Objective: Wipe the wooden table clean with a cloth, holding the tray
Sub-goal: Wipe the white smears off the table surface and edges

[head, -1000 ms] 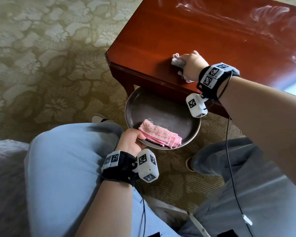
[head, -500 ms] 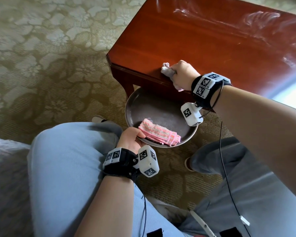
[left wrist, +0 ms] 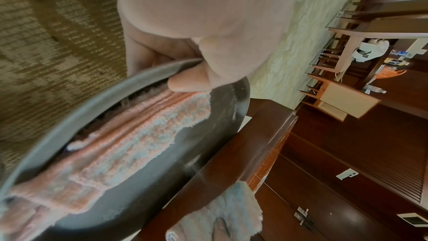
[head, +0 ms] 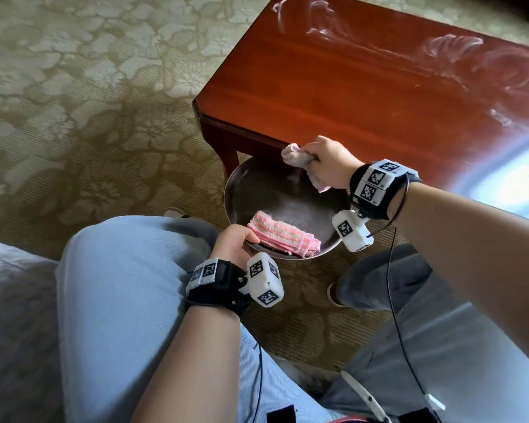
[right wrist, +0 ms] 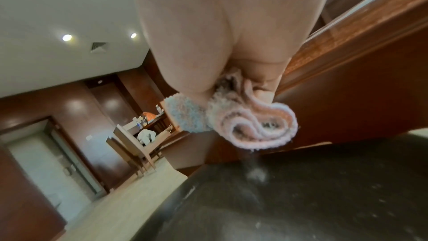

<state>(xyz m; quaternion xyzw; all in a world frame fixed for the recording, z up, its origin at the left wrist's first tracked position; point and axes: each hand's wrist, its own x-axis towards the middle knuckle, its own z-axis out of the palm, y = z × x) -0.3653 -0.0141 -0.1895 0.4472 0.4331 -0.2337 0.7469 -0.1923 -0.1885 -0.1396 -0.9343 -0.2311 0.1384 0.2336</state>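
My left hand [head: 234, 244] grips the near rim of a round dark metal tray [head: 257, 190], thumb [left wrist: 185, 84] over the rim, holding it just below the near edge of the reddish wooden table [head: 348, 87]. A folded pink striped cloth [head: 283, 233] lies in the tray [left wrist: 162, 180]. My right hand [head: 327, 163] grips a bunched whitish-pink cloth [head: 297, 155] at the table's near edge, over the tray. White dust falls from this cloth [right wrist: 254, 127] onto the tray [right wrist: 301, 199]. White smears [head: 471, 56] streak the far tabletop.
Patterned green carpet [head: 74, 102] surrounds the table. My knees in light jeans [head: 119, 285] and grey trousers [head: 440, 331] sit close under the tray. A table leg [head: 231, 160] stands left of the tray. Dark wood cabinets [left wrist: 370, 153] and a chair [right wrist: 136, 144] stand further off.
My right hand has dragged the bunched cloth across the tabletop toward me to the near edge, now over the tray. My left hand keeps the tray under the edge.
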